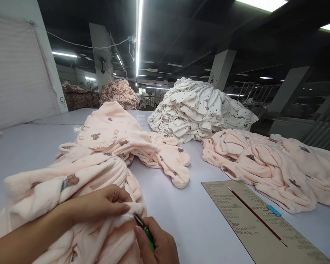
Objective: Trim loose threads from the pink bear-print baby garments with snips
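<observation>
Pink fleece garment (79, 176) with small brown bear prints lies bunched on the near left part of the white table (187, 220), and both hands work on its near edge. The left hand (99, 205) lies on top of the cloth with its fingers closed, pinching a fold of the fabric between thumb and fingertips. The right hand (158, 244) is just beside it, low at the bottom edge of the view, and it is closed around a small green-handled tool (145, 231); the dark tip of the tool points up to the place where the left fingers pinch the cloth. What kind of tool it is I cannot tell, because most of it is hidden in the hand. The two hands are very near to each other, almost touching. Behind the garment, more of the same pink fleece spreads toward the middle of the table. To the right lies another pile of pink fleece pieces (269, 165), and behind it stands a tall stack of white printed garments (198, 110). On the near right lies a brown printed cardboard sheet (253, 223) with a thin red stick (257, 216) upon it.
</observation>
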Available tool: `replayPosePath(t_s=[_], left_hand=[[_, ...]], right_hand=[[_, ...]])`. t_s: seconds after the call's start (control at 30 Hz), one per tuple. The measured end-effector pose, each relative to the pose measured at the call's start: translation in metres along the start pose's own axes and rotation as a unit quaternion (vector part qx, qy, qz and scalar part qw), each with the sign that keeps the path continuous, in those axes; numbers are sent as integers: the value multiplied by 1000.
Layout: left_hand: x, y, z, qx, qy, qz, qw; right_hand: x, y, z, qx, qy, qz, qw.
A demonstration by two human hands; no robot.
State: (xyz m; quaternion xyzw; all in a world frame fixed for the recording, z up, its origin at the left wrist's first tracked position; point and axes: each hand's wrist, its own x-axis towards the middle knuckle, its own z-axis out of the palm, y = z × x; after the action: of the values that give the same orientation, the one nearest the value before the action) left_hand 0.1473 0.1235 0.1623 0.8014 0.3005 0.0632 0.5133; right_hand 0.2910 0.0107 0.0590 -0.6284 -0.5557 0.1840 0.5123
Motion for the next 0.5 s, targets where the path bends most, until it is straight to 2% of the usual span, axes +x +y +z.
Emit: replayPosePath(t_s=[0.1, 0.17, 0.23, 0.33, 0.4, 0.5], left_hand=[[-2, 8, 1, 63, 52, 69, 994], [-3, 19, -7, 96, 61, 97, 989], [-2, 36, -18, 139, 33, 78, 987], [8, 57, -27, 256, 9, -1, 967], [21, 59, -17, 354, 27, -39, 934], [50, 37, 15, 457, 49, -61, 886]], right_hand=[[5, 14, -18, 91, -7, 85, 992], [9, 26, -31, 117, -2, 130, 984], [12, 38, -41, 125, 6, 154, 980], [14, 51, -45, 131, 11, 170, 977], [14, 55, -43, 135, 1, 172, 976], [11, 56, -39, 135, -21, 166, 977]])
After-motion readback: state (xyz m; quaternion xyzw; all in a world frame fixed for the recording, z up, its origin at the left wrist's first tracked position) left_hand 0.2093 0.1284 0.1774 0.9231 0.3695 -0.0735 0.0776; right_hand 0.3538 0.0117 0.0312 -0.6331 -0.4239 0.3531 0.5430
